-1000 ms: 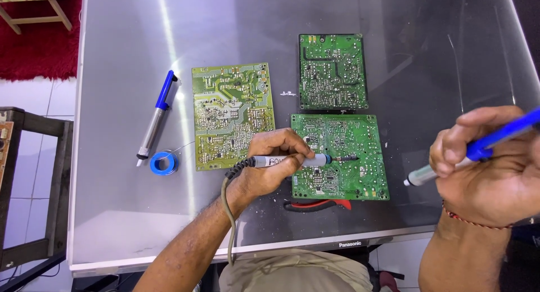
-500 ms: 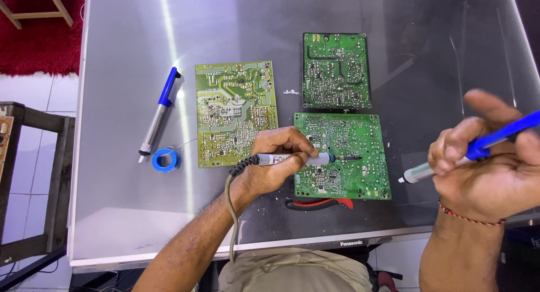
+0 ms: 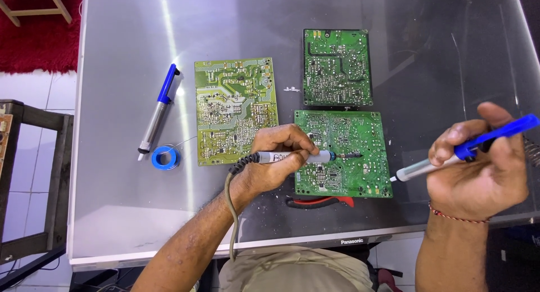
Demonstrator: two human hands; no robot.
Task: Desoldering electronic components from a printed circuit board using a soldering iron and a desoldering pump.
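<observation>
My left hand (image 3: pixel 275 160) grips a grey corded soldering iron (image 3: pixel 292 156), its dark tip resting over the middle of the nearest green circuit board (image 3: pixel 354 171). My right hand (image 3: pixel 478 165) holds a blue and silver desoldering pump (image 3: pixel 467 150) off the board's right edge, its white nozzle pointing at the board's lower right corner. A yellow-green circuit board (image 3: pixel 225 106) lies just left of my left hand. A darker green board (image 3: pixel 336 67) lies behind the near one.
A second blue and silver desoldering pump (image 3: pixel 157 109) and a blue spool of solder wire (image 3: pixel 165 157) lie at the left of the grey glass table (image 3: pixel 112 207). Red-handled pliers (image 3: pixel 320 202) peek out under the near board. A red rug (image 3: pixel 39 33) is at the upper left.
My right hand has shifted slightly, fingers repositioning on the pump. My left hand and the soldering iron stay in place on the board.
</observation>
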